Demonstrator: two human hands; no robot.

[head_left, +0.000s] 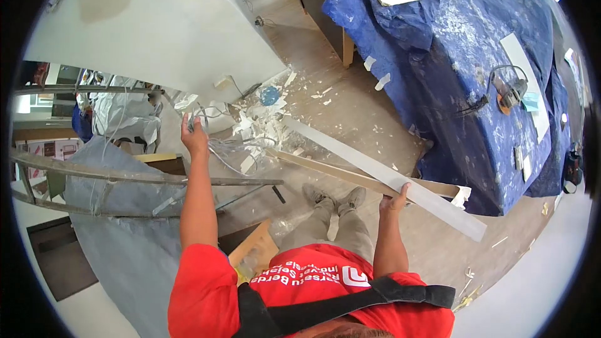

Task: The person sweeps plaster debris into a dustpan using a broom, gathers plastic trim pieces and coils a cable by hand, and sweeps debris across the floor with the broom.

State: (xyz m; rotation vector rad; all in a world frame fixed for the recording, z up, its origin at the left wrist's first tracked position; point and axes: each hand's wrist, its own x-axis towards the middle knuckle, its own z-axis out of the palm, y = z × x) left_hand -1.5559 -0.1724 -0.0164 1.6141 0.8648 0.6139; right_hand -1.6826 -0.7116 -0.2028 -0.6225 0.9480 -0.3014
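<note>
"Where is the white strip?"

"In front of the body, slanting over the floor. Its far end reaches the scraps; its near end sticks out past the right hand, over the floor."

"And the tan board?"

"It crosses beneath the strip near that hand. Its right end comes close to the edge of the blue sheet."

"How much room is there?"

"A stretch of floor runs between the corner of the white panel and the blue sheet, strewn with chips. On the left it is tighter: the metal frame juts in under the left forearm, and its end stops short of the shoes."

"The right hand?"

"Closed on the strip's edge, thumb along it. Whether it grips the board too, I can't tell."

"The left hand?"

"Raised beside the cables, near the panel's lower edge. Index finger and thumb point away from the body; I can't tell whether they pinch a cable or only touch it."
</note>
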